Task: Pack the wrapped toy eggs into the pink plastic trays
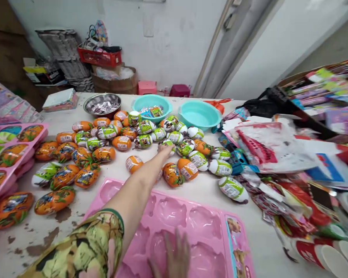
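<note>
My left hand (pixel 164 151) reaches far forward into a group of egg-shaped packs. Its fingers are around a green and white egg (pixel 167 143), partly hiding it. Beneath that arm lies a pink plastic tray (pixel 188 201) with egg-shaped hollows and a printed strip along its right side. My right hand (pixel 174 255) is over the tray's near middle, fingers spread, blurred, and holding nothing. Orange eggs (pixel 188 169) lie just beyond the tray, with more green and white eggs (pixel 220 167) to their right.
A filled pink tray (pixel 17 154) stands at left, near loose orange eggs (pixel 65 175). Along the back are a metal bowl (pixel 88 106) with small packets, a turquoise basin (pixel 137 102) with packets and another turquoise basin (pixel 200 114). Bags, papers and cups (pixel 310 253) crowd the right.
</note>
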A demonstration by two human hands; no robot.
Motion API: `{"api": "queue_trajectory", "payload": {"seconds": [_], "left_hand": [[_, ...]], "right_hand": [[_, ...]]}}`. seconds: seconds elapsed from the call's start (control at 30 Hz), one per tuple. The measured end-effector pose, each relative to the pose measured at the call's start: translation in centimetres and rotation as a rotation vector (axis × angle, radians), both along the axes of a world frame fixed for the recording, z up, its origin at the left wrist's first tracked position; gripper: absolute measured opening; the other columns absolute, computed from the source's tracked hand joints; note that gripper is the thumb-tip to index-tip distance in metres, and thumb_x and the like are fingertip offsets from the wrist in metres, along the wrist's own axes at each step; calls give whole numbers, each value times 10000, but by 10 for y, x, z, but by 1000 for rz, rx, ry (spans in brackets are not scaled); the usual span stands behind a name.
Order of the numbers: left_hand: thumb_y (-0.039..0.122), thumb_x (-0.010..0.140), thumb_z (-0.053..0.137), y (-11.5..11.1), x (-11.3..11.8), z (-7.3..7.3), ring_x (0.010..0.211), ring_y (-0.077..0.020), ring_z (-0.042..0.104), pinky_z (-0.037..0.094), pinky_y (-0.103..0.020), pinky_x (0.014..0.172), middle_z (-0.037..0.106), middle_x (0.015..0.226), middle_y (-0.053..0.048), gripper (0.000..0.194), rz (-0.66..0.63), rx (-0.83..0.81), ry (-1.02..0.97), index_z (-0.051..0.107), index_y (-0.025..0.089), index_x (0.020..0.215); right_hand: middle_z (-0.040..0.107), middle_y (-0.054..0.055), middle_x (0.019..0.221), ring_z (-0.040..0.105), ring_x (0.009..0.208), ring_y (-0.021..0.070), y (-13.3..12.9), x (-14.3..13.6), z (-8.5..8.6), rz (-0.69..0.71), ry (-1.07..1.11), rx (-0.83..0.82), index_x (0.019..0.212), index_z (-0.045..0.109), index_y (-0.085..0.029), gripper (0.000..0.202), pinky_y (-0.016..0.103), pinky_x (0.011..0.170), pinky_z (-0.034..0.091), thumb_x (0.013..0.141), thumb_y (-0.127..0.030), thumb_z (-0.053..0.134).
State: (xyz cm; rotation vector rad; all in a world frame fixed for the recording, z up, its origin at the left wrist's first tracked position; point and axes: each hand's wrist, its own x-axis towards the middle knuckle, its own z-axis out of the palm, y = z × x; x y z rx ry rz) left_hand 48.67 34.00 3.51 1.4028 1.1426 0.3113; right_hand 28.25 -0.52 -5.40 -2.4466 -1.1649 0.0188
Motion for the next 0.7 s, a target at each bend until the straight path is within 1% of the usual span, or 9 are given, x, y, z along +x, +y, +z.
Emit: {"api": "queue_trajectory", "payload": {"seconds": [0.07,0.13,0.2,0.3,0.37,0.43,0.5,0.57,0.7], "left_hand": [[468,650,779,14,-7,1,1040,-272,609,495,-320,779,602,1164,-230,759,-11,-50,10,497,58,1222],[407,572,846,33,-44,13,978,-236,627,497,-305,798,635,1120,-160,825,-108,-38,-32,494,98,1252],[351,500,887,52,-110,33,1036,-226,601,471,-318,900,612,1171,-110,967,-338,105,-102,439,148,1332],[360,524,874,64,-233,55,1201,-258,491,374,-373,1050,501,1313,-98,1024,-753,423,-76,370,202,1401],[375,591,837,61,-305,45,1221,-273,459,359,-405,1064,471,1328,-103,950,-894,538,27,368,219,1402],[368,649,796,56,-352,17,1238,-294,433,358,-438,1058,442,1350,-126,897,-959,600,117,348,224,1412],[346,689,758,53,-372,-14,1275,-321,386,342,-470,1059,399,1391,-150,877,-991,646,179,311,223,1433],[320,704,730,53,-377,-35,1276,-335,374,339,-483,1050,388,1402,-156,867,-1021,689,213,291,229,1447],[280,694,707,58,-385,-34,1200,-325,429,339,-460,1035,438,1349,-150,840,-1078,767,260,318,221,1437]], "right_hand": [[337,114,1512,159,1415,440,28,-6,-7,180,-88,-92,1471,311,-312,760,714,1051,238,806,-567,575],[331,104,1518,128,1429,411,48,-9,-8,241,-97,-145,1448,357,-317,700,709,1075,159,827,-576,551],[336,113,1515,107,1435,402,59,-8,-6,240,-88,-152,1415,419,-299,660,704,1085,107,831,-576,551],[327,111,1520,102,1440,381,64,-3,-2,244,-89,-140,1379,469,-279,613,681,1103,83,844,-572,529],[325,112,1519,121,1440,367,66,-2,-1,240,-107,-134,1369,478,-263,574,672,1110,83,870,-546,492],[323,121,1516,143,1436,360,67,-2,-2,240,-131,-137,1362,480,-247,548,668,1111,90,891,-526,451],[322,130,1512,161,1433,353,66,-2,-3,249,-154,-148,1360,475,-238,539,663,1112,102,905,-520,421],[334,133,1501,171,1430,348,64,-1,0,276,-170,-165,1365,462,-239,540,657,1112,120,910,-525,411],[367,152,1468,155,1423,388,82,-4,20,293,-149,-160,1353,465,-231,565,689,1082,170,893,-560,461]]}}
